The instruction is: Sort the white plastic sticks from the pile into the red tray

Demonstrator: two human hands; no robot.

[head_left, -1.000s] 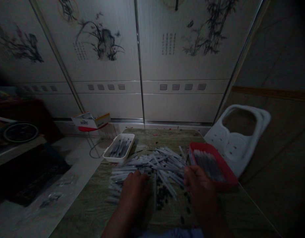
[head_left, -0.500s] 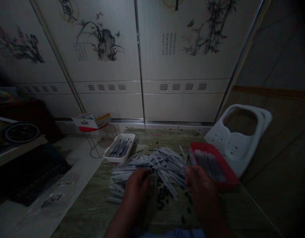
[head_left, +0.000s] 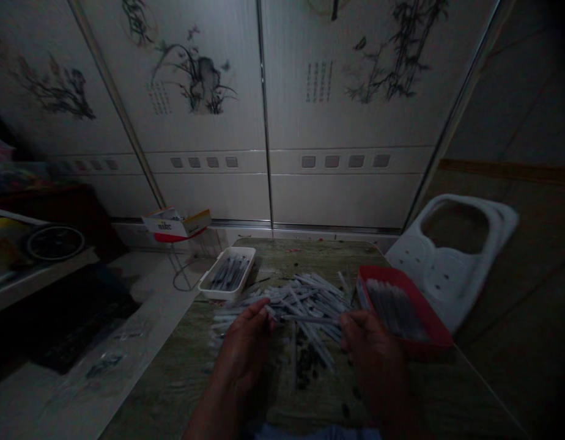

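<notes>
Over the table, my right hand (head_left: 372, 339) pinches one end of a slim grey pen (head_left: 310, 319), which points left toward my other hand. My left hand (head_left: 248, 333) is closed, thumb and forefinger together on a small pale piece (head_left: 270, 311) close to the pen's far end. Whether the two touch, I cannot tell. Beneath and behind both hands spreads a heap of similar grey-white pens (head_left: 319, 293). Small black pieces (head_left: 307, 363) lie scattered on the table between my wrists.
A white tray (head_left: 204, 293) with pens stands at the back left of the wood-grain table (head_left: 163, 366). To the right is a red box (head_left: 441, 333) full of upright-leaning pens. Beyond it leans a white folding chair (head_left: 447, 269). A stool with an open carton (head_left: 172, 226) stands behind left.
My left hand has turned and risen slightly, its fingertips now showing a small pale piece. The pen in my right hand is lower and plainly visible between the hands. The view has shifted slightly.
</notes>
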